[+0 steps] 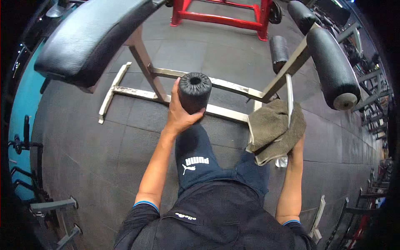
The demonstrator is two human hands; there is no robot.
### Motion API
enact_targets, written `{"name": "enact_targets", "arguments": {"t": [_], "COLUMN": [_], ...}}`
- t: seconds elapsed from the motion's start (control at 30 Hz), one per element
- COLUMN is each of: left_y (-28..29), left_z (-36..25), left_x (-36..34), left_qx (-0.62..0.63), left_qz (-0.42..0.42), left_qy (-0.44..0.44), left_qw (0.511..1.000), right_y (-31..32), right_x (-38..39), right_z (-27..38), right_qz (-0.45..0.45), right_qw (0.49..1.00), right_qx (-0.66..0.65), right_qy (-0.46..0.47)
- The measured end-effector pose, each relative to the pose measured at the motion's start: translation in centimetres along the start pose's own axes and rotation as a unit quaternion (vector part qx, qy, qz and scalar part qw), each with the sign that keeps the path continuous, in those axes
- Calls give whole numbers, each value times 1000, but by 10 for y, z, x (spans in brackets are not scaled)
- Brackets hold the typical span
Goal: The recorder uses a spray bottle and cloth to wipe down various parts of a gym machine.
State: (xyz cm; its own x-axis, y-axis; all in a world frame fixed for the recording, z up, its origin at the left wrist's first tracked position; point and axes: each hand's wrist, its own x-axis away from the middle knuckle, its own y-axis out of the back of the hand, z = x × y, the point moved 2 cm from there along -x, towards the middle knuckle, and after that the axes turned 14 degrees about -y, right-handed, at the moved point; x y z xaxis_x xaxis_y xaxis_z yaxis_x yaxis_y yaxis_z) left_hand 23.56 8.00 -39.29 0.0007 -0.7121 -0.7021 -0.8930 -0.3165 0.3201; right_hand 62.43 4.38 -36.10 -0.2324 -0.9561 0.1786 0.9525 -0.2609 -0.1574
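My left hand (180,114) grips a black foam roller pad (194,91) whose round end faces me. My right hand (296,146) holds a grey-brown cloth (273,130) pressed around a thin metal rod (289,98) of the bench frame; most of the hand is hidden under the cloth. A large black padded roller (332,66) sits on the frame arm to the right. The bench's black padded seat (89,35) fills the upper left, above its pale metal frame (221,85). My knees in dark trousers are below the hands.
Dark rubber tile floor (104,158) lies all around. A red metal rack (225,16) stands at the top. Another small black roller (278,52) is beyond the frame. Metal stands (56,206) are at lower left, and more machines line the right edge.
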Motion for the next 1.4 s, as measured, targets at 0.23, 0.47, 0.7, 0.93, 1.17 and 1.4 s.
{"name": "enact_targets", "arguments": {"t": [0.23,0.47,0.7,0.93,1.17,1.4], "left_y": [33,39,5,26,-102,-118], "left_z": [76,176,144,75,-103,-33], "left_x": [65,287,338,297,124,123], "left_qx": [-286,-285,-249,-406,230,135], "left_qz": [-22,-62,-124,-99,250,167], "left_qy": [6,268,461,185,214,223], "left_qw": [958,918,843,890,916,951], "right_y": [41,54,82,66,-18,162], "right_x": [26,53,64,62,94,55], "right_z": [-1,30,-10,-22,-84,-99], "right_qz": [2,74,75,46,300,-102], "right_qw": [955,865,828,862,920,968], "right_qx": [258,493,536,498,252,229], "right_qy": [144,-58,-149,-86,-11,-29]}}
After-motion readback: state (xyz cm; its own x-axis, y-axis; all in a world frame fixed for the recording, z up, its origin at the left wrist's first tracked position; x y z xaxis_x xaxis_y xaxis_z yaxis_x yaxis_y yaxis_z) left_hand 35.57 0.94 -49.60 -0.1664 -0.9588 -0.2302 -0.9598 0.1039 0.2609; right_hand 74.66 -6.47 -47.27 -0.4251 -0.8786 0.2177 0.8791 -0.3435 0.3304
